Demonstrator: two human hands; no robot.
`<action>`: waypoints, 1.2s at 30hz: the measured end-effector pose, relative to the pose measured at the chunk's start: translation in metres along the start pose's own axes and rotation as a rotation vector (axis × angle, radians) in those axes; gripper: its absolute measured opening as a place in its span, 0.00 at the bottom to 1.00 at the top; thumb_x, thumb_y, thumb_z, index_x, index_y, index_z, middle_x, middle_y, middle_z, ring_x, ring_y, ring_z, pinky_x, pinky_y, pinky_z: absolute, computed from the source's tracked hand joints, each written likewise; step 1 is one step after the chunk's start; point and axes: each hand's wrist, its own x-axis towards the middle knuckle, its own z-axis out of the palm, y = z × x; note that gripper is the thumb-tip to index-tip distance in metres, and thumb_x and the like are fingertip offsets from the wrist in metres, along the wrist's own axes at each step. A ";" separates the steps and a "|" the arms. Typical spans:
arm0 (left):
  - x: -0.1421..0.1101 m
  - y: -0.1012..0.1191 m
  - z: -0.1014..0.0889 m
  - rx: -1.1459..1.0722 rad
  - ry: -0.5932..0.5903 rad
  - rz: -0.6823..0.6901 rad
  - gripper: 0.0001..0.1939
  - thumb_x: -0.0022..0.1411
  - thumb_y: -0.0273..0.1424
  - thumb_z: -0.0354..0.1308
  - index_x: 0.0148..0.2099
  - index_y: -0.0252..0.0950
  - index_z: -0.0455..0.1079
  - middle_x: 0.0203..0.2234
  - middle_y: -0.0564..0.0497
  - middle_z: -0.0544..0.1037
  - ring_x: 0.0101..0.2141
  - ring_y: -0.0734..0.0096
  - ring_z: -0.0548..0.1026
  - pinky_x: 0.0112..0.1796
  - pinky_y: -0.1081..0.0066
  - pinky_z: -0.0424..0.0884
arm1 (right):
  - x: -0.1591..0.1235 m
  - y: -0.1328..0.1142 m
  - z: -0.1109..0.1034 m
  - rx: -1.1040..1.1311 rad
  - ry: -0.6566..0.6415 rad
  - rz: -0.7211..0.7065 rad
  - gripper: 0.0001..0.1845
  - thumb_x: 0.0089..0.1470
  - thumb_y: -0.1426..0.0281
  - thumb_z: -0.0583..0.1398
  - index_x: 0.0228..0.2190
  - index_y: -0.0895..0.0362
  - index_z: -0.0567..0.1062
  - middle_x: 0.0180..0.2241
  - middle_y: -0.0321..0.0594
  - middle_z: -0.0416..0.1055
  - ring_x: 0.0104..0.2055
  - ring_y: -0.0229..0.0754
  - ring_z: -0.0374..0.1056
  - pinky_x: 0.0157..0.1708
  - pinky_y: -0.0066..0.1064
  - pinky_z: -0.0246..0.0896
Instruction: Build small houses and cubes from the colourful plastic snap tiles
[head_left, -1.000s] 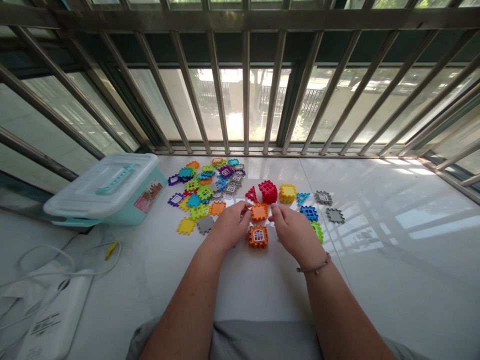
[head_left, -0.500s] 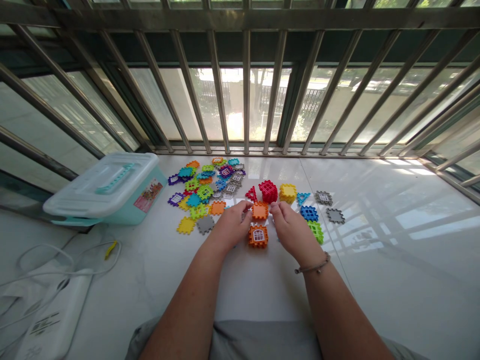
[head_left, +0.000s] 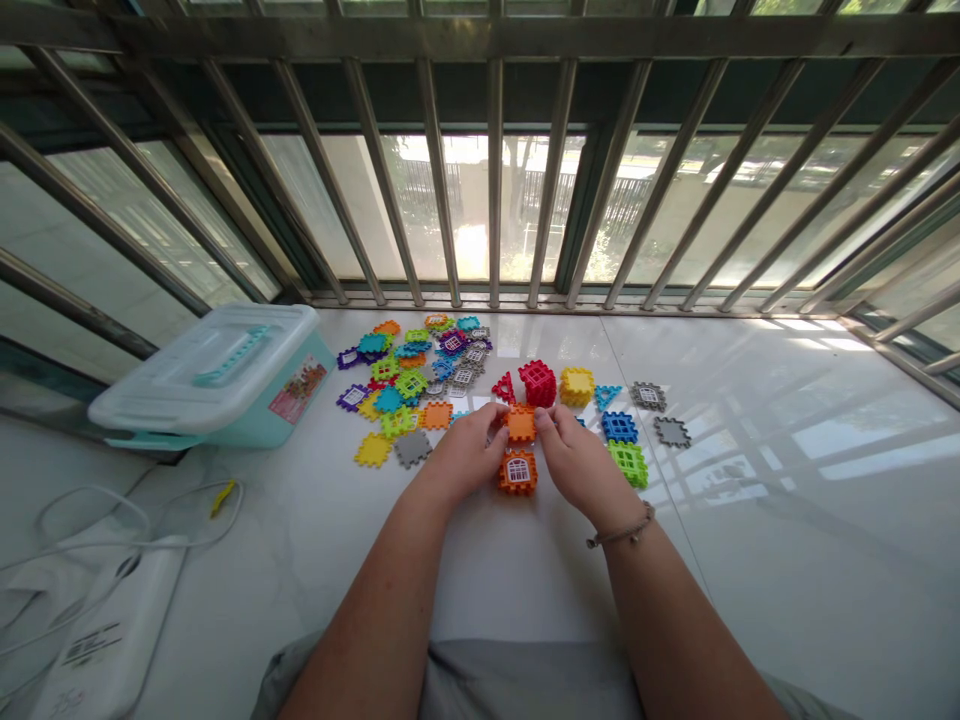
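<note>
Between my hands is an orange interlocking block (head_left: 520,424) with notched edges. My left hand (head_left: 472,450) grips its left side with thumb and fingers, and my right hand (head_left: 574,455) pinches its right side. Just below it, nearer to me, an orange window block (head_left: 517,472) with a white window insert rests on the floor. Beyond my hands sit a red cube (head_left: 538,384) and a yellow cube (head_left: 577,386). A blue block (head_left: 619,427) and a green block (head_left: 628,464) lie to the right of my right hand.
A heap of mixed notched tiles (head_left: 411,383) spreads to the left. Two grey tiles (head_left: 671,432) lie at the right. A lidded teal storage box (head_left: 225,375) stands far left, with a white power strip (head_left: 112,630) and cables nearer. Metal railings (head_left: 495,200) line the far edge.
My right hand has moved slightly left, so its fingers now touch the orange block's right side. My left hand stays at its left side.
</note>
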 end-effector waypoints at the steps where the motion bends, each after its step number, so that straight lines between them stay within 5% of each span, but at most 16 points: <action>1: 0.000 -0.001 0.000 -0.007 -0.001 0.005 0.17 0.74 0.30 0.57 0.62 0.41 0.75 0.55 0.43 0.86 0.56 0.52 0.84 0.59 0.55 0.79 | 0.000 0.000 0.000 -0.001 0.001 0.000 0.21 0.79 0.50 0.47 0.44 0.49 0.71 0.44 0.44 0.82 0.46 0.51 0.78 0.40 0.34 0.58; 11: 0.002 -0.004 0.002 0.045 0.060 0.017 0.16 0.74 0.28 0.56 0.59 0.39 0.77 0.54 0.42 0.86 0.54 0.53 0.85 0.57 0.54 0.81 | 0.000 0.001 -0.002 -0.048 0.067 0.003 0.22 0.79 0.49 0.49 0.43 0.50 0.73 0.40 0.44 0.83 0.44 0.51 0.78 0.38 0.35 0.55; 18: 0.003 -0.001 0.002 0.110 0.085 0.128 0.17 0.76 0.28 0.52 0.59 0.37 0.78 0.59 0.39 0.84 0.61 0.54 0.81 0.66 0.54 0.76 | -0.002 0.004 -0.002 -0.025 0.215 -0.123 0.28 0.78 0.48 0.47 0.40 0.50 0.78 0.42 0.44 0.85 0.43 0.51 0.78 0.41 0.37 0.58; 24: 0.004 -0.008 0.006 0.160 0.054 0.143 0.19 0.78 0.34 0.53 0.63 0.37 0.78 0.68 0.36 0.79 0.70 0.50 0.75 0.73 0.48 0.68 | 0.000 0.006 0.002 -0.002 0.196 -0.147 0.28 0.78 0.48 0.47 0.40 0.50 0.78 0.43 0.44 0.86 0.46 0.52 0.79 0.42 0.37 0.60; 36: 0.006 -0.007 0.011 0.044 0.085 0.154 0.24 0.84 0.42 0.44 0.64 0.35 0.76 0.62 0.38 0.82 0.63 0.54 0.78 0.68 0.52 0.72 | -0.002 0.001 -0.005 -0.028 0.166 -0.020 0.28 0.80 0.51 0.47 0.33 0.50 0.74 0.35 0.39 0.86 0.40 0.47 0.80 0.39 0.35 0.59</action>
